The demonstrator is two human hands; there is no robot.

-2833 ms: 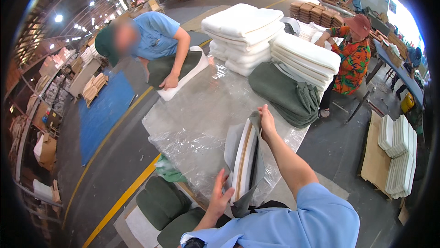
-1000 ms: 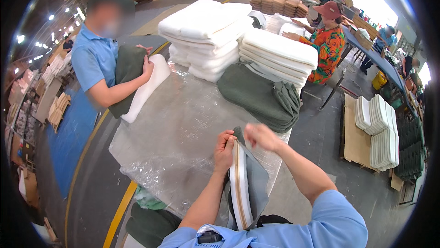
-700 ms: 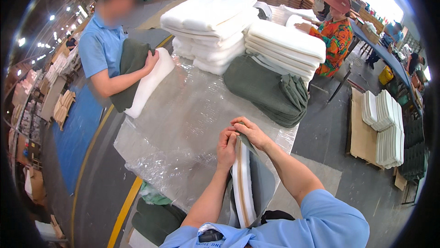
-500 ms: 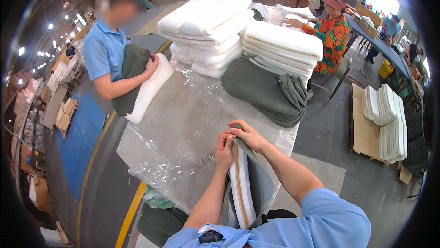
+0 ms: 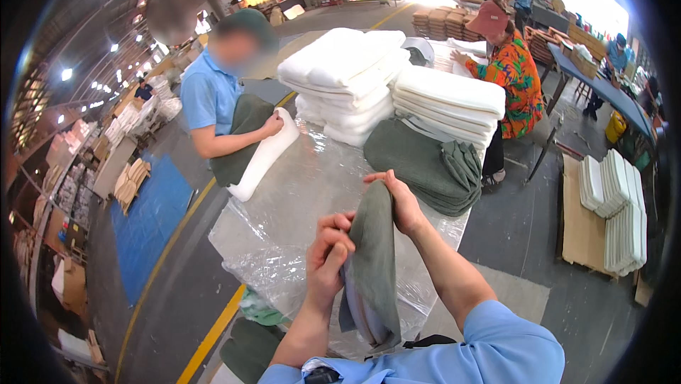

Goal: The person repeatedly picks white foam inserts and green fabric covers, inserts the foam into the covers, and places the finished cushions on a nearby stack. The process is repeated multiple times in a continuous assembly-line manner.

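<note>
A dark green fabric cover stands on edge in front of my body, pulled over a pad whose pale side shows only low down. My left hand has its fingers curled on the cover's left edge, with the thumb bent over. At the upper right end, my right hand grips the cover, its fingers wrapped behind the far tip and partly hidden. A stack of green covers lies on the plastic-wrapped table beyond my hands.
White pads rise in a tall stack and a lower stack at the table's far side. A co-worker in blue at the left holds a white pad and green fabric. Another person sits beyond the right stack. More pads lie on cardboard.
The cover has been lifted and turned, so its green face now hides most of the white side and zipper-like strip. My hands have moved apart. The view has shifted slightly.
</note>
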